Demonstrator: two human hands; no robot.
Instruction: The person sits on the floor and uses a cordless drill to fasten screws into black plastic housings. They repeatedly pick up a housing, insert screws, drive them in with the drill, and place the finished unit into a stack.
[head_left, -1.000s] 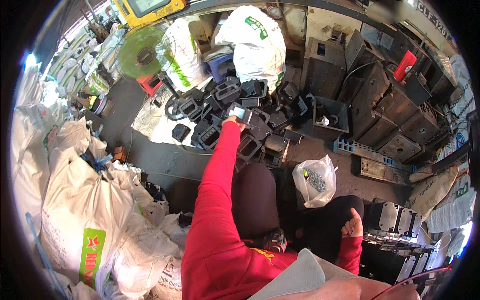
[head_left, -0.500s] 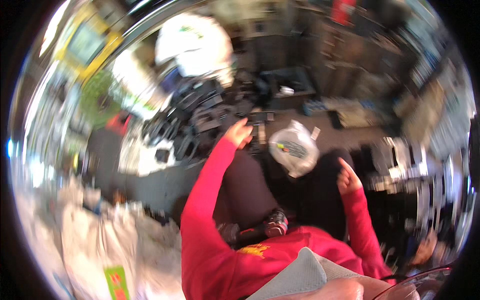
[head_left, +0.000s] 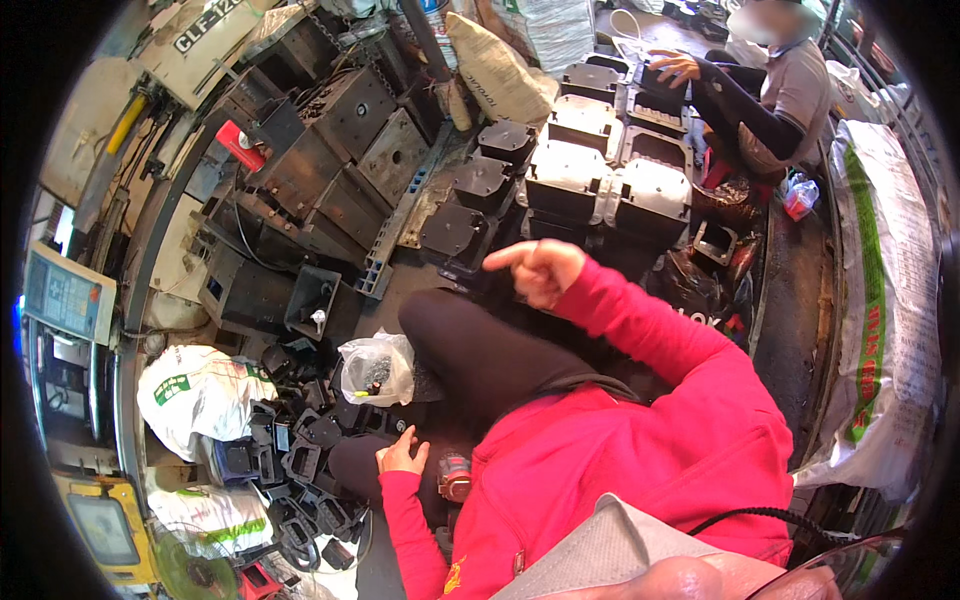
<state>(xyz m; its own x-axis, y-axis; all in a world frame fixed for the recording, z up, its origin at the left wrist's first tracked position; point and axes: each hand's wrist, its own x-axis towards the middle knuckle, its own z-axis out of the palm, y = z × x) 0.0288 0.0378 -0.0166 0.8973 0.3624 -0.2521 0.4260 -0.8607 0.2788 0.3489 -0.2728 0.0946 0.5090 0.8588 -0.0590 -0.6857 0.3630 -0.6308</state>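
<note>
My right hand (head_left: 540,270) is raised over a row of black box-shaped housings (head_left: 455,232). Its index finger points out while the others curl, and nothing shows in it. My left hand (head_left: 402,456) hangs beside my thigh, fingers loosely apart, with nothing visible in them. Past my left hand, a clear plastic bag (head_left: 378,370) of small dark pieces stands next to my knee. A red and black tool (head_left: 454,478), partly hidden, lies against my lap. Loose black plastic frames (head_left: 305,460) are heaped to the left of my left hand.
Stacked housings (head_left: 570,180) stand ahead, and another person (head_left: 770,110) sits beyond them with a hand on one. Heavy metal blocks (head_left: 345,125) are piled at the far left. White sacks (head_left: 200,395) lie by the heap; a large sack (head_left: 880,310) stands at the right.
My view has swung to the right, bringing the stacked housings and the other person into sight. My right hand is now raised over the housings; my left hand has drawn back to my thigh.
</note>
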